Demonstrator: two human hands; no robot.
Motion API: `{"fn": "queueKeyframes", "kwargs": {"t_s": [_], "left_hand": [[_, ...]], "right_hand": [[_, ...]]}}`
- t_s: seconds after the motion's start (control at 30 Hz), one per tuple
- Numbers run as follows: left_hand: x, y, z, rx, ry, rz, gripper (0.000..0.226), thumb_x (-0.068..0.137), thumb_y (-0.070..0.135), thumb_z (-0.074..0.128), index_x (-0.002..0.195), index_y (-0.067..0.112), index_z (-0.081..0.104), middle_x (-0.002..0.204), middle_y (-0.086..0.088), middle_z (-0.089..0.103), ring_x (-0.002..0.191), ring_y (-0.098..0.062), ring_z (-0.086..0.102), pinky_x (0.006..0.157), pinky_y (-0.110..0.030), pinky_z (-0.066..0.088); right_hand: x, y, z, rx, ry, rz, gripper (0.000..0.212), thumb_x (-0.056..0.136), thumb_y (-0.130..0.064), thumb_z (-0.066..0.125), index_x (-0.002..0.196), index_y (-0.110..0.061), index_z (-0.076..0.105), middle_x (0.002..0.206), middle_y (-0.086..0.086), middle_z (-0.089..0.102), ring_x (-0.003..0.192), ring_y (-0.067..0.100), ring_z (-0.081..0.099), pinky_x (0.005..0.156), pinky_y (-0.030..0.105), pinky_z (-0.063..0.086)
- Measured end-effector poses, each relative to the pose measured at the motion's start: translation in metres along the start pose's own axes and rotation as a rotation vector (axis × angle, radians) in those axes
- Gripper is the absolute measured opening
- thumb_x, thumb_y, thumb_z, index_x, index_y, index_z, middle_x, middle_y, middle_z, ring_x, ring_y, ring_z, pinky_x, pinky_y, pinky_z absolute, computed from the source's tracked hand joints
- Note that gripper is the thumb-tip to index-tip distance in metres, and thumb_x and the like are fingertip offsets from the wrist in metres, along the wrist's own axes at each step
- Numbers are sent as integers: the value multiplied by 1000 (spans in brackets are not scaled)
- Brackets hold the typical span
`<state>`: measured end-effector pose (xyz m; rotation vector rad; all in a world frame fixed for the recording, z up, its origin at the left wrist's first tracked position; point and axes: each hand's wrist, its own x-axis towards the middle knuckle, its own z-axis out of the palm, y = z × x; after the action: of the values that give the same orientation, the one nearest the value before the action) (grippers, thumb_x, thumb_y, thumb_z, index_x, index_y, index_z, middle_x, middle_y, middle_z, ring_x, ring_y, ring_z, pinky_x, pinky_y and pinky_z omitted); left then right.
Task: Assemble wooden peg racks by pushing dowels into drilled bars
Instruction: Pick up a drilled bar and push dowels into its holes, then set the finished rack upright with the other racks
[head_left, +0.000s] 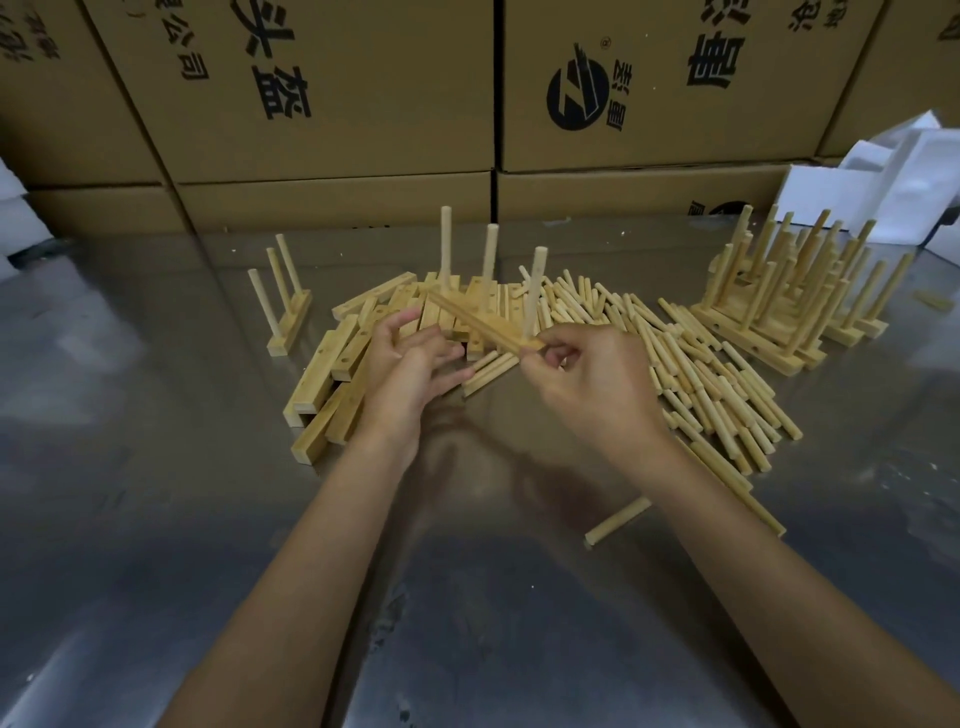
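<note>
- Rack (485, 317) with three upright dowels hangs just above the bar pile (343, 358), at mid-desk, held between both hands.
- Its bar runs diagonally, from far-left down to near-right; the dowels stand up from it, the nearest one (535, 291) close to the right-hand end.
- Right hand (592, 384) pinches the bar's near end between thumb and curled fingers (556, 340); this hand has the firm hold.
- Left hand (410, 364) sits at the bar's middle from below-left, fingers loosely spread; whether they actually grip or only steady it, I cannot tell.
- All three holes look filled, so the piece seems finished and the likely next move is to set it down with the others.
- Finished racks (779, 301) are clustered to the right, well apart from the hands, on the right hand's side; a single rack (285, 301) stands to the left, nearer the left hand.
- Loose dowels (691, 364) lie between the hands and the right cluster, so a carry that way should pass over them, high enough to keep the bar off the heap.
- Bare desk (156, 364) lies open to the left and in front; one stray dowel (618, 522) lies near the right forearm.
</note>
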<state>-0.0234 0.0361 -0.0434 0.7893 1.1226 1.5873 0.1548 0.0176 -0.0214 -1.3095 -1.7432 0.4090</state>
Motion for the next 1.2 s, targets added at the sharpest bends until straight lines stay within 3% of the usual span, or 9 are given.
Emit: {"fn": "queueKeyframes", "kwargs": {"t_s": [0.17,0.27,0.4,0.5,0.6,0.73,0.87,1.03,1.2], "left_hand": [[0,-14,6,371,96,131,23,98,4,56,119,15,52,112,-12,66,82,-23,71,72,-44,62],[-1,-30,4,722,22,298,21,94,6,63,114,12,63,104,3,69,89,-12,65,71,-16,52],[4,-45,-10,881,1,127,44,93,1,65,136,1,55,122,-7,60,112,-23,60,82,-25,45],[7,-42,5,826,-34,350,29,91,1,61,117,10,63,117,-4,62,95,-16,61,80,-25,50],[8,-39,15,770,51,350,26,86,1,62,104,19,67,111,6,62,76,-4,57,65,-10,42],[7,-38,12,814,-12,344,26,87,3,64,105,21,67,108,13,58,79,-7,57,74,-24,46],[8,-36,11,847,-12,364,26,87,2,63,107,18,67,106,13,56,81,-11,58,75,-23,45],[11,-40,11,836,-13,388,26,86,1,63,102,21,66,102,17,53,78,-8,55,71,-19,43],[14,-44,15,828,33,395,30,85,-2,61,96,25,64,94,25,52,72,-3,53,64,-10,40]], "right_hand": [[16,-19,10,-17,-65,-25,17,83,-26,71,69,-16,71,57,-5,60,54,8,52,52,20,40],[25,-52,34,-8,-227,-83,10,84,-28,71,84,-22,78,65,-7,69,62,3,62,55,11,42],[36,-99,81,-7,-440,-130,15,85,-30,72,81,-18,79,59,-4,67,58,11,64,54,28,54],[43,-123,119,-29,-496,-120,35,85,-25,70,53,-16,56,49,-2,49,52,17,53,47,26,39],[46,-136,155,-83,-548,-105,35,88,-29,69,60,-16,53,64,1,53,68,22,59,51,26,37],[48,-135,191,-217,-521,-130,17,91,-33,67,90,-16,65,94,5,57,101,25,57,72,31,44],[52,-125,212,-360,-479,-139,24,91,-35,65,110,-20,69,118,5,62,120,23,47,95,33,36],[59,-120,216,-484,-443,-149,20,89,-33,64,107,-25,67,118,1,64,120,22,45,98,36,30],[62,-119,193,-367,-438,-136,21,93,-40,60,101,-21,66,116,1,63,121,22,43,97,37,32]]}}
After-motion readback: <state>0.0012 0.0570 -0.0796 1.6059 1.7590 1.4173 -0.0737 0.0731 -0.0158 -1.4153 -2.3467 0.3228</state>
